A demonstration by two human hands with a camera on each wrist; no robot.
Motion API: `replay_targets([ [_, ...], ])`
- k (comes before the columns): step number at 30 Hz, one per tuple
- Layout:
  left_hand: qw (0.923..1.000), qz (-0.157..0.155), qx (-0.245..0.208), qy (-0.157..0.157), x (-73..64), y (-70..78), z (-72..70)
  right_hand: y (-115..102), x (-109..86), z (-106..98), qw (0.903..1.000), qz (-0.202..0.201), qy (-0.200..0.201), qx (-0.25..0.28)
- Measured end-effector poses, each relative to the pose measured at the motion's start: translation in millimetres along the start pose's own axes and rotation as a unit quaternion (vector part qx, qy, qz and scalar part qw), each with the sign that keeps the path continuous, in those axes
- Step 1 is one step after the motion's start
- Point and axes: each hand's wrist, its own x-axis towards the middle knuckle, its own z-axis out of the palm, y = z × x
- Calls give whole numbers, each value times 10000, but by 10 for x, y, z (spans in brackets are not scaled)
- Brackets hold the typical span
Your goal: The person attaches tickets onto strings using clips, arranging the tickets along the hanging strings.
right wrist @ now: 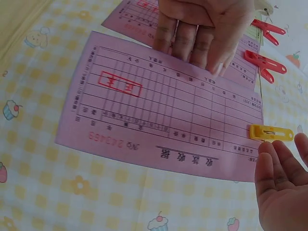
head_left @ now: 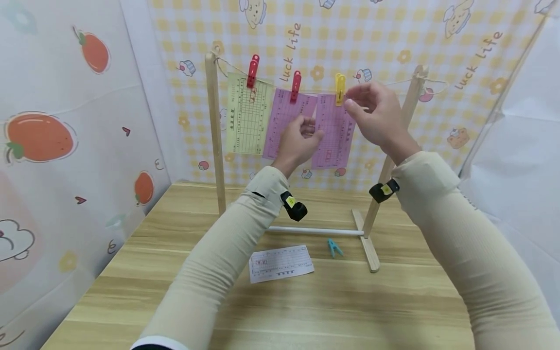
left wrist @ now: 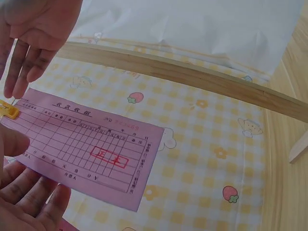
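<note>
Two purple printed receipt slips hang from a string. A yellow clothespin (head_left: 340, 90) holds the right slip (head_left: 332, 133); a red clothespin (head_left: 295, 86) holds the other (head_left: 277, 121). My left hand (head_left: 298, 141) is between the two slips with loosely bent fingers, its fingertips at the right slip's edge and partly hidden by it in the right wrist view. Beside the yellow clothespin, my right hand (head_left: 378, 114) is raised with relaxed fingers and nothing gripped; its fingertips (right wrist: 267, 149) come very near the clip. Whether they touch it, I cannot tell.
At the left of the string, another red clothespin (head_left: 252, 72) holds a yellow-green slip (head_left: 248, 116). Wooden posts (head_left: 214, 131) carry the string, with a white rod (head_left: 315, 231) low between them. A white slip (head_left: 282, 263) and a blue clothespin (head_left: 334, 247) lie on the table (head_left: 350, 311).
</note>
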Motion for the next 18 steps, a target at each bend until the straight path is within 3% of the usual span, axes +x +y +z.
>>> replay_targets([
  [5, 9999, 47, -31, -154, -56, -50, -51, 81, -84, 19, 9985, -112, 53, 531],
  [10, 9988, -115, -290, -376, -121, -140, -125, 174, -177, 44, 9948, -39, -85, 1011],
  [18, 9973, -167, -225, -680, -255, -341, -233, 363, -351, 108, 9817, 217, -391, 1849],
])
